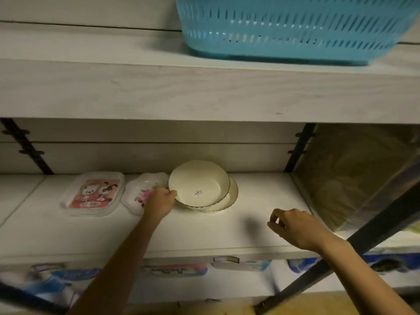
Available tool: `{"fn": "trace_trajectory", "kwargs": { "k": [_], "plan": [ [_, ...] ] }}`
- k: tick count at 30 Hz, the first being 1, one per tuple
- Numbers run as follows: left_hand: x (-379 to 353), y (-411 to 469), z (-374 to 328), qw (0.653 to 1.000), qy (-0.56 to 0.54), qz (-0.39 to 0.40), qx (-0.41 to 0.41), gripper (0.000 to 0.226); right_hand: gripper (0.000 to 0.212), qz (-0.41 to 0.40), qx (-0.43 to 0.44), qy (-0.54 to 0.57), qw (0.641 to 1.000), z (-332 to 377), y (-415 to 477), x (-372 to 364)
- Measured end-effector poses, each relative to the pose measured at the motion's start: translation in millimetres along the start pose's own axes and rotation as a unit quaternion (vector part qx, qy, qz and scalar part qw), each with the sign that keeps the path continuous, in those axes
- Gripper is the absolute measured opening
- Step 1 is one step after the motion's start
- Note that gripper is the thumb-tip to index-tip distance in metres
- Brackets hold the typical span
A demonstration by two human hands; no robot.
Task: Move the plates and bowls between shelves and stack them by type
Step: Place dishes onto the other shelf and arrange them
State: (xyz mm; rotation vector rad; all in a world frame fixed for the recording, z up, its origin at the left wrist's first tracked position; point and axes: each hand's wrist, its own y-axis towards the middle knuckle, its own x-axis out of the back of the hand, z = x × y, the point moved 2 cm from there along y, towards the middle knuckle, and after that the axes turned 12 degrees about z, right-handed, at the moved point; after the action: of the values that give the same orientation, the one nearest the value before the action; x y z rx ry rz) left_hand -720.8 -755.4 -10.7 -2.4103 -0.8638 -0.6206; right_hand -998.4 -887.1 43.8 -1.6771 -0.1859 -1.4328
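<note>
Right hand (295,228) hovers loosely curled, empty; left hand (160,201) pinches the cream bowl (200,185) by its left rim.
It leans tilted on its twin (230,197) on the shelf (261,196); glazed, brittle, probably slick, so grip the rim firmly.

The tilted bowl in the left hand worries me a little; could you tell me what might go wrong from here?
1. The left hand grips the top bowl by one edge only, tilted; it could slip and chip the lower bowl beneath.
2. That hand sits right over the floral dish and might knock it.
3. The right hand hovers apart, so nothing backs up the grip.
</note>
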Motion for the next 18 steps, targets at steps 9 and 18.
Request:
{"fn": "trace_trajectory", "kwargs": {
  "k": [9,18],
  "plan": [
    [-32,27,-12,0.996,0.075,0.021,0.036,0.021,0.038,0.015,0.019,0.014,1.000,-7,13,11],
    [-39,26,-18,0.977,0.188,0.089,0.040,0.046,0.038,-0.009,0.040,0.014,0.999,2,19,18]
  ]
}}
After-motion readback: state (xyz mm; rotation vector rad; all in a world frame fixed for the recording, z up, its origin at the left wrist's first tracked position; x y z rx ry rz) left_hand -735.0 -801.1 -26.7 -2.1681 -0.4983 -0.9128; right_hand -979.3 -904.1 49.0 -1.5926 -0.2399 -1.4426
